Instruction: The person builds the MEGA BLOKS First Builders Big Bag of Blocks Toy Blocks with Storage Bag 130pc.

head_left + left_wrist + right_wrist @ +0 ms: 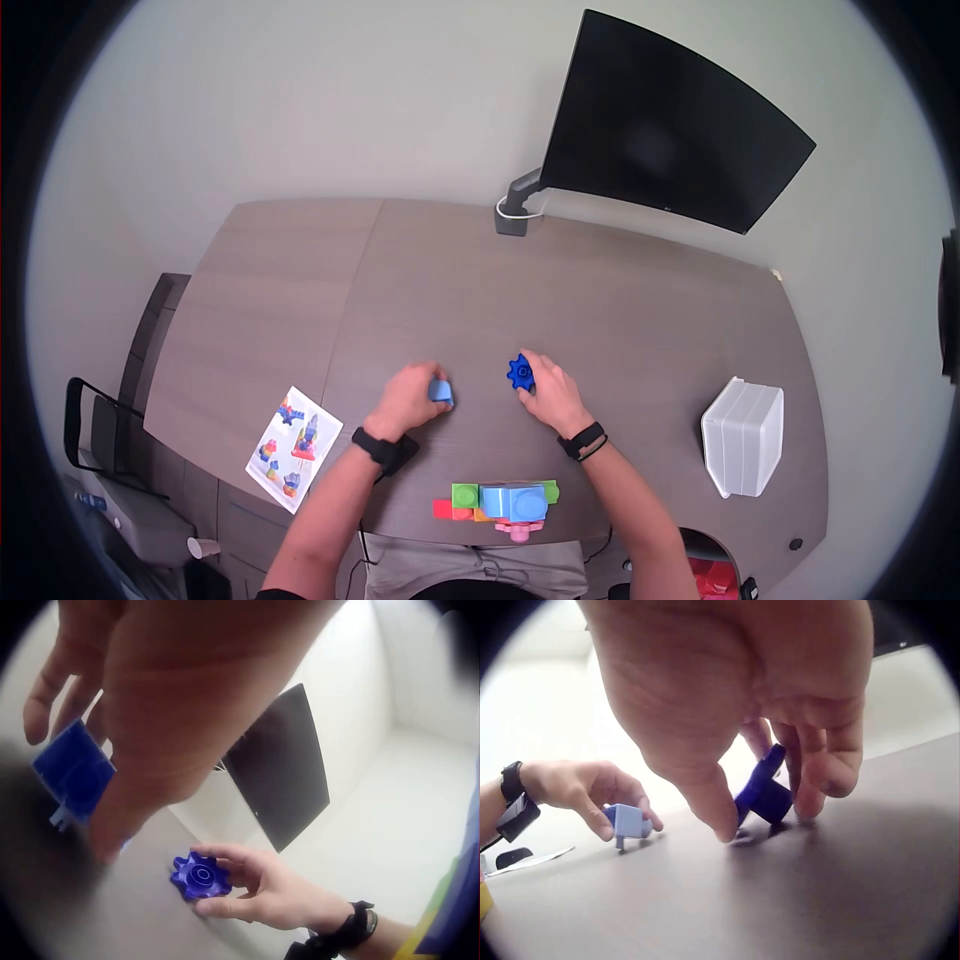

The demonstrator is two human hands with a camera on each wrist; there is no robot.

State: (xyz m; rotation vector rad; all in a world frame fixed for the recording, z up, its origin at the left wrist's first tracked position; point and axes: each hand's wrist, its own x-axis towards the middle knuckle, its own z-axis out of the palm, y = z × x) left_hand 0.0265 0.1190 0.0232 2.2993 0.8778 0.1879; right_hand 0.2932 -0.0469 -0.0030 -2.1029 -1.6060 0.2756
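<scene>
My left hand [404, 399] pinches a light blue toy block [441, 391] between thumb and fingers, low over the table. In the right wrist view, a small prong juts down from this block [629, 822]. Across from it, my right hand [556, 398] grips a dark blue toy gear [520, 373] by its toothed edge. The gear's round ringed face [201, 876] shows in the left wrist view. Seen from the right wrist, the gear [767, 791] is tilted close over the tabletop, with a square stub on one side. A gap of bare table separates the two pieces.
A built cluster of colored blocks [528, 502] sits at the table's near edge. On the left lies a printed picture sheet [283, 465]; a white plastic bin [742, 440] stands at the right. A monitor [680, 120] on an arm overhangs the back.
</scene>
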